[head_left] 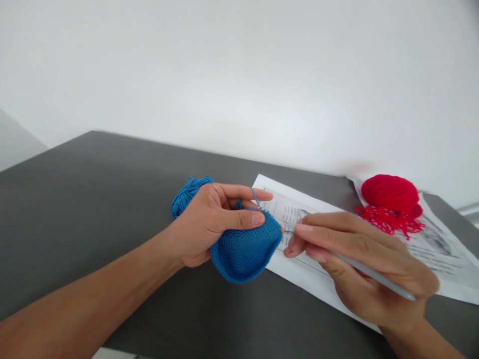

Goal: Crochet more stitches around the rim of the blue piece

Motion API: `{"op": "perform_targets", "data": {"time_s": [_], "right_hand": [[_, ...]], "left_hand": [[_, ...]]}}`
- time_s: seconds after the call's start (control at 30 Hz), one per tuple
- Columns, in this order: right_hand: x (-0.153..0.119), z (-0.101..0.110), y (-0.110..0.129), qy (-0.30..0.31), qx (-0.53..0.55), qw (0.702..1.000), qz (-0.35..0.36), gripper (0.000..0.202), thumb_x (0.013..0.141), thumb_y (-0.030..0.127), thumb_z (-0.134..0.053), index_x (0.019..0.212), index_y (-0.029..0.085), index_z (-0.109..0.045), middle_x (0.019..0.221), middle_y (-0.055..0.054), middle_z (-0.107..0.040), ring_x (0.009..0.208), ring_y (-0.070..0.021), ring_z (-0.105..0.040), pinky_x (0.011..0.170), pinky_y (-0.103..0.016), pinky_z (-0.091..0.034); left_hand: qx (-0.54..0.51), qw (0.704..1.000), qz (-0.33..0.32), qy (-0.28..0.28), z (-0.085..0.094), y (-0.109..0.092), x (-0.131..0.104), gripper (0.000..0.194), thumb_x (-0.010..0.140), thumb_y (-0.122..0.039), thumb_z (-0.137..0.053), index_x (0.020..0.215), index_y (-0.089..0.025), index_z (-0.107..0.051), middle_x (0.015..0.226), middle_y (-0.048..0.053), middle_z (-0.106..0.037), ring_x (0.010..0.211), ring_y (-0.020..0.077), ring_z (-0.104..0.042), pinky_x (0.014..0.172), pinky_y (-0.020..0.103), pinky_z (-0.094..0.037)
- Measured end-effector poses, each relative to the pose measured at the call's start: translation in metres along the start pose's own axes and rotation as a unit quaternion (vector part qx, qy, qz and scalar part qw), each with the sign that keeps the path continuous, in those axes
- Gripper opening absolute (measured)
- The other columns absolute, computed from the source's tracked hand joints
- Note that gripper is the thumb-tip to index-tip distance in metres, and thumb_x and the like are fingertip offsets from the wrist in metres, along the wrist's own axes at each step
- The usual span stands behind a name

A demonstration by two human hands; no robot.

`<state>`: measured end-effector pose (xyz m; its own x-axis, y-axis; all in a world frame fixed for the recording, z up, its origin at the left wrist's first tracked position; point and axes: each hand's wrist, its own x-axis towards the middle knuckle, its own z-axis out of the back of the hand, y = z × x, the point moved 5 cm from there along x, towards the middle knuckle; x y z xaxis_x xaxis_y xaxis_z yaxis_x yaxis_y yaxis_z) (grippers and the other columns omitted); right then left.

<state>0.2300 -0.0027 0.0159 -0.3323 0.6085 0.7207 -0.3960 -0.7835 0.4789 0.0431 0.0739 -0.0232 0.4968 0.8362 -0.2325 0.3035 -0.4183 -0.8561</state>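
Left hand (211, 214) is clamped on a blue crochet piece (245, 247), thumb pressed flat over the top edge and the other fingers tucked behind it; the index finger sticks out to the right, with a thin blue strand (255, 196) running up over it. The piece hangs just below that thumb, over the dark table, sort of a shallow bowl shape with rings of stitches showing; there's a little orange bit (283, 230) at its right-hand corner.

Right hand (362, 259) is just beside it, fingers and thumb closed together on a grey-handled crochet hook (376, 276), held kinda like a pencil; the butt end pokes out below the hand, and a short bit of blue yarn spans the gap between the fingertips and that corner; can't tell where the hook's tip sits, it's too small from here.

Further out, a ball of blue yarn (190, 195) sits right behind the left hand; a printed sheet (295, 271) lies under the right hand, slanting across the dark table (93, 209); over to the right, a red yarn ball (391, 193) with loose loops in front rests on a second sheet (454, 264); behind it all is a plain white wall (239, 85).
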Motion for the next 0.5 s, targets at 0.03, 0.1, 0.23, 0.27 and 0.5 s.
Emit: {"op": "perform_targets", "data": {"time_s": [0.03,0.1,0.23,0.27,0.5], "right_hand": [[-0.001,0.001,-0.001,0.002,0.009,1.000,-0.005,0.051,0.089,-0.003,-0.070,0.132,0.023,-0.074,0.110,-0.009,-0.079,0.082,-0.0211,-0.079,0.063,-0.032,-0.068],[-0.001,0.003,-0.004,0.009,0.022,1.000,-0.009,0.051,0.089,-0.004,-0.069,0.132,0.023,-0.075,0.108,-0.009,-0.079,0.081,-0.0212,-0.079,0.062,-0.032,-0.069],[0.002,0.007,-0.004,0.024,0.027,0.999,-0.002,0.054,0.086,-0.007,-0.067,0.132,0.020,-0.075,0.107,-0.009,-0.079,0.086,-0.0220,-0.079,0.064,-0.032,-0.070],[0.002,0.008,-0.003,0.028,0.027,0.999,-0.001,0.055,0.086,-0.008,-0.067,0.132,0.020,-0.075,0.107,-0.009,-0.080,0.087,-0.0223,-0.080,0.064,-0.032,-0.070],[-0.002,0.015,-0.002,0.050,0.003,0.999,-0.004,0.042,0.088,0.000,-0.071,0.125,0.019,-0.078,0.106,-0.009,-0.082,0.090,-0.0216,-0.081,0.073,-0.029,-0.070]], "left_hand": [[0.006,1.000,0.001,0.004,0.000,0.000,0.000,0.026,0.072,-0.009,-0.092,0.097,-0.015,-0.087,0.074,0.002,-0.077,0.061,0.0088,-0.069,0.058,0.014,-0.055],[0.019,1.000,0.007,0.008,0.001,0.000,0.001,0.024,0.072,-0.009,-0.092,0.094,-0.015,-0.088,0.074,0.002,-0.077,0.062,0.0095,-0.070,0.059,0.014,-0.055],[0.047,0.999,0.022,0.003,0.003,0.001,0.001,0.023,0.070,-0.011,-0.093,0.092,-0.015,-0.088,0.076,0.003,-0.078,0.063,0.0104,-0.071,0.058,0.014,-0.056],[0.053,0.998,0.023,0.002,0.004,0.001,0.001,0.023,0.069,-0.011,-0.094,0.092,-0.015,-0.088,0.076,0.003,-0.077,0.062,0.0100,-0.071,0.058,0.013,-0.055],[0.097,0.994,0.052,0.012,0.007,0.000,0.002,0.028,0.063,-0.019,-0.099,0.088,-0.015,-0.087,0.075,0.003,-0.078,0.066,0.0135,-0.074,0.059,0.016,-0.056]]}}
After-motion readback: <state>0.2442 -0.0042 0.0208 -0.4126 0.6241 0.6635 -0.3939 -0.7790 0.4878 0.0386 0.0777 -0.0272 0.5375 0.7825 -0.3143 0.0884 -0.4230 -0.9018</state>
